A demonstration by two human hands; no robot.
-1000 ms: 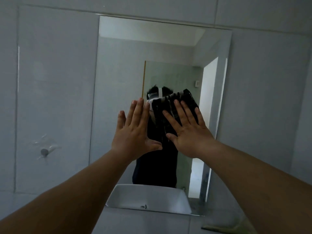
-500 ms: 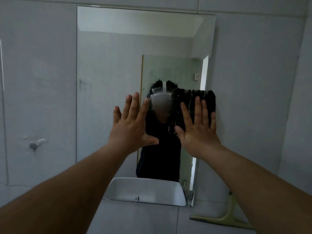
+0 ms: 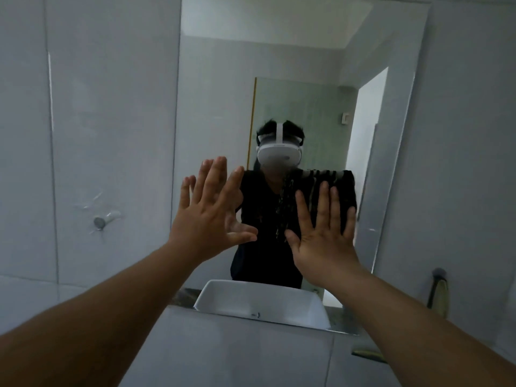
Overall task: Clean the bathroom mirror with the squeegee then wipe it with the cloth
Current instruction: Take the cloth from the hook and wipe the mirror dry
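Nearest, two bare forearms reach up from the lower corners. The left hand (image 3: 208, 219), centre frame, spreads straight fingers flat toward the glass, holding nothing. The right hand (image 3: 325, 236), just right of it, presses straight fingers on a dark striped cloth (image 3: 326, 191) against the tall frameless rectangular mirror (image 3: 307, 65). The cloth's long axis runs level, its right edge near the mirror's right edge; bare glass lies above and to the left. Pale grey wall tiles (image 3: 97, 107) surround the mirror. At lower right a yellow-green squeegee (image 3: 439, 294) hangs from a wall hook, handle upright, well apart from the hands.
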